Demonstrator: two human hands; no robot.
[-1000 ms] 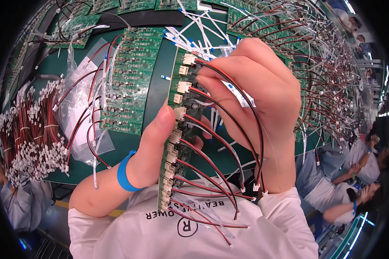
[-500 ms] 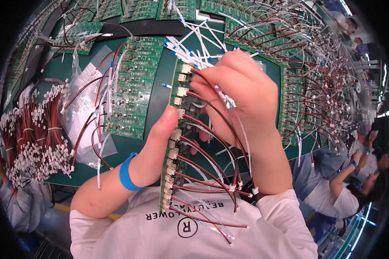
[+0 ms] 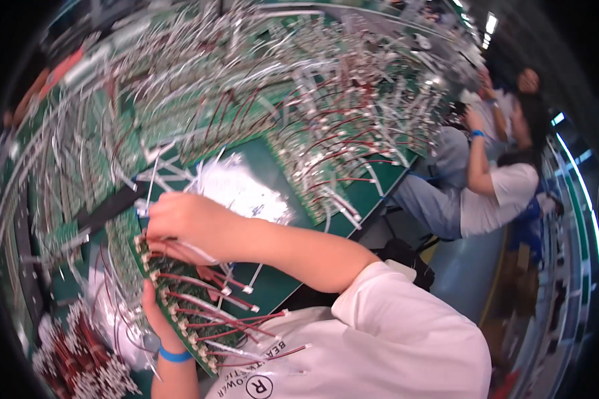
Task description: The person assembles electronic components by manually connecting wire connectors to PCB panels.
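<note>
A long green circuit board (image 3: 173, 316) stands tilted in front of my chest at the lower left. Cream connectors line its edge, and red-and-black wires (image 3: 236, 320) and white flat cables hang from it to the right. With its thumb on the connector edge, my left hand (image 3: 154, 311) grips the board; its other fingers are mostly behind it. At the board's upper end is my right hand (image 3: 190, 225), its fingers curled closed close to the connectors. Whatever sits between those fingertips is hidden and slightly blurred.
A bundle of red-and-black wires with white plugs (image 3: 86, 356) lies at the lower left. Wired circuit boards (image 3: 319, 153) cover much of the green table (image 3: 263, 159), beside a shiny clear bag (image 3: 243, 186). Another person (image 3: 486, 173) sits at the right.
The whole view has swung, so the board and both hands appear lower and further left. My right hand stays at the board's upper end, and my left keeps its grip.
</note>
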